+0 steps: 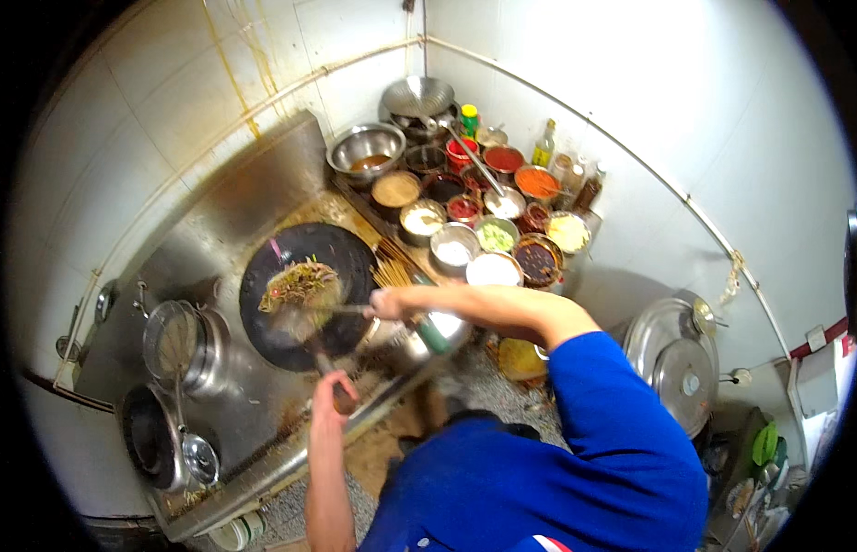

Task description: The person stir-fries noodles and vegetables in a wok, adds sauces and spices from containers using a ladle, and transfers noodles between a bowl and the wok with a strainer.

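Note:
A large black wok [263, 269] sits on the stove in front of me. Shredded, mixed food [301, 284] lies in it, and a pinkish-purple piece sticks to its far wall. My left hand [330, 397] is wrapped around the wok's handle [343, 401] at the near side. In my right hand [387, 303] is the long handle of a metal cooking ladle [295, 323]. Its head reaches into the wok against the food and is blurred, so its exact shape is hard to make out.
Several seasoning bowls [455, 246] crowd the counter to the right, with a steel basin [366, 146] and a long-handled ladle [480, 165] among them. A bundle of sticks [390, 269] lies beside the wok. Left are a wire strainer [172, 338] and a second wok [149, 438].

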Demonstrator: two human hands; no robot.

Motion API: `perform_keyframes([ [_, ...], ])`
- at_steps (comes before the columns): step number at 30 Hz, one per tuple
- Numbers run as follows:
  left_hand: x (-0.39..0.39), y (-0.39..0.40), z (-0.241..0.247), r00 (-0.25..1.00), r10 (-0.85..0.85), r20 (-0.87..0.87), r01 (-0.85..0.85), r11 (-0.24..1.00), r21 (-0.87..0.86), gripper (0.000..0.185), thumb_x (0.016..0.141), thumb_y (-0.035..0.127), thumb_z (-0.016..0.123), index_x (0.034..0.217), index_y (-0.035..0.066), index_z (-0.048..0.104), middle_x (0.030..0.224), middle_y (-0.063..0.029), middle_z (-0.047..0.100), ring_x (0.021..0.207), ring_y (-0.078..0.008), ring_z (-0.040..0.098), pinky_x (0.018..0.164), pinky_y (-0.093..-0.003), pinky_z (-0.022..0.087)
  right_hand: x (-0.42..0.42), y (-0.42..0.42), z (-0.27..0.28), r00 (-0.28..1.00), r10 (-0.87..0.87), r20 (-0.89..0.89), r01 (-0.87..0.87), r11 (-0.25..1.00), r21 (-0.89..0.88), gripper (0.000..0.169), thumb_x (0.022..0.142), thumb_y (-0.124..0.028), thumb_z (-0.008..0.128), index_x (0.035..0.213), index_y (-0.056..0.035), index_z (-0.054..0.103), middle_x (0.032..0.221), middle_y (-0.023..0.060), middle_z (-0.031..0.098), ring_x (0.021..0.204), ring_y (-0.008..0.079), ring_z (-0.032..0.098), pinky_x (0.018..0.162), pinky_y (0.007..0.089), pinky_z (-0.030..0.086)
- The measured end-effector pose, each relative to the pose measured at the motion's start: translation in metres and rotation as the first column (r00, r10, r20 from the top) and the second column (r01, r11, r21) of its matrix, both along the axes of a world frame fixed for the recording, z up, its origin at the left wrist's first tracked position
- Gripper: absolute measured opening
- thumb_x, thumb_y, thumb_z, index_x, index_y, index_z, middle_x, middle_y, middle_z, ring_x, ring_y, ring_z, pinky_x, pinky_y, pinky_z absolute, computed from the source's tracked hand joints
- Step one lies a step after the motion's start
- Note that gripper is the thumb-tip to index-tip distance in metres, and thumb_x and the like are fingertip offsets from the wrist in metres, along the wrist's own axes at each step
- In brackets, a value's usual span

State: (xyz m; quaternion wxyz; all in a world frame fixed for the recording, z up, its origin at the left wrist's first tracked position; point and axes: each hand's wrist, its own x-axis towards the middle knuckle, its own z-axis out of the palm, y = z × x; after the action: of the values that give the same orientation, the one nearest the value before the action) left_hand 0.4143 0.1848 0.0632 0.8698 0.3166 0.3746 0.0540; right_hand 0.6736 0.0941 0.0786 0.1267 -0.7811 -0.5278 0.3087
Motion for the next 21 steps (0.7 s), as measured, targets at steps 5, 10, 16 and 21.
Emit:
perform_keyframes([
  [5,-0.04,-0.053,-0.027,0.989,0.136,-0.05,-0.132,0.988,0.082,0.021,0.074,0.006,0.059,0.092,0.005,0.048,0.057,-0.0049,0.05,0.045,-0.0168,0.05,0.039,-0.0314,0.043,-0.038,-0.013,0.001,0.953,0.005,0.303,-0.037,0.994,0.099,0.031,0.092,-0.029,0.042,0.095,-0.0011,0.055,0.08,0.0207,0.065,0.079,0.0363,0.065,0.068,0.045,0.052],
  [10,-0.027,-0.019,0.012,0.995,-0.078,0.057,0.065,0.977,0.205,0.024,0.077,0.015,0.057,0.056,0.009,0.048,0.053,-0.0058,0.05,0.047,-0.0195,0.05,0.045,-0.0295,0.041,-0.016,-0.002,0.025,0.998,0.033,-0.06,-0.036,0.998,-0.049,0.05,0.093,-0.046,0.043,0.099,-0.0012,0.065,0.098,0.0194,0.066,0.095,0.0329,0.063,0.08,0.0432,0.05],
  [16,-0.036,-0.032,-0.011,0.997,0.025,-0.072,-0.014,0.99,0.142,0.005,0.071,0.013,0.056,0.069,0.009,0.055,0.053,-0.0028,0.051,0.048,-0.0157,0.051,0.047,-0.0279,0.041,-0.025,-0.013,0.005,0.924,-0.025,0.382,-0.034,0.989,0.145,0.016,0.086,-0.013,0.047,0.091,0.0013,0.052,0.08,0.022,0.066,0.075,0.0366,0.067,0.063,0.0446,0.053],
  [21,-0.023,-0.017,0.033,1.0,0.028,-0.007,-0.028,0.995,-0.092,0.01,0.078,0.006,0.06,0.073,0.005,0.051,0.054,-0.0064,0.052,0.048,-0.0184,0.054,0.044,-0.0325,0.047,-0.028,-0.011,0.04,0.944,0.157,0.291,-0.169,0.986,0.017,0.039,0.097,-0.038,0.036,0.098,-0.0011,0.047,0.076,0.0244,0.062,0.075,0.0425,0.061,0.068,0.0517,0.047],
])
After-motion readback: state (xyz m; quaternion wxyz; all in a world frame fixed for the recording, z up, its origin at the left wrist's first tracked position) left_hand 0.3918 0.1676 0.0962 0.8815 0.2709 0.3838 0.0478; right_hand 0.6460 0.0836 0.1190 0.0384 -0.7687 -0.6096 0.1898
